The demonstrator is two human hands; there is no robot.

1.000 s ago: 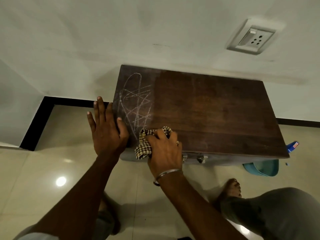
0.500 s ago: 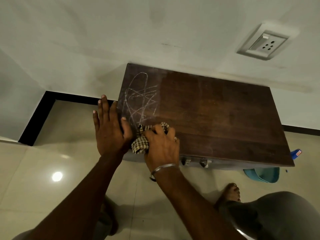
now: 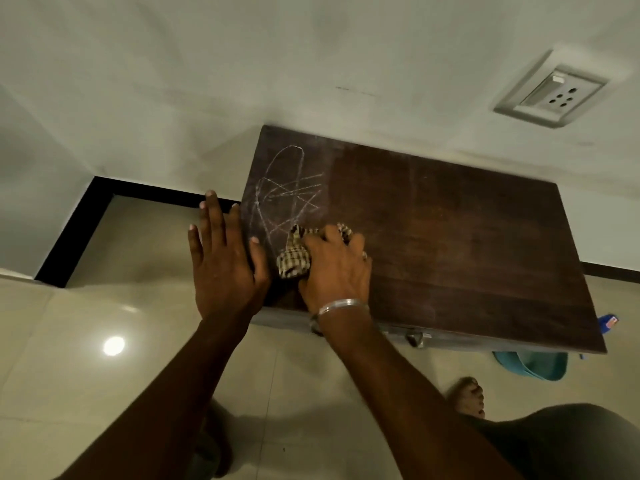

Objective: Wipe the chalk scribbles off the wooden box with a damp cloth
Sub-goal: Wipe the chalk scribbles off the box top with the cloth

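A dark wooden box (image 3: 450,244) stands against the white wall, its lid facing up. White chalk scribbles (image 3: 287,192) cover the lid's left end. My right hand (image 3: 337,271) presses a bunched checked cloth (image 3: 294,259) onto the lid just below the scribbles, fingers curled over it. My left hand (image 3: 225,261) lies flat against the box's left edge, fingers straight and thumb on the lid. The rest of the lid shows only faint marks.
A wall socket (image 3: 550,97) sits high on the right. A teal tub (image 3: 530,365) and a blue item (image 3: 607,322) lie on the tiled floor beyond the box's right end. My bare foot (image 3: 467,396) and knee are at lower right. Metal latches (image 3: 415,339) line the box front.
My right hand with the cloth has slid up from the lid's front edge toward the scribbles. My left hand stays on the box's left edge. The camera has shifted a little.
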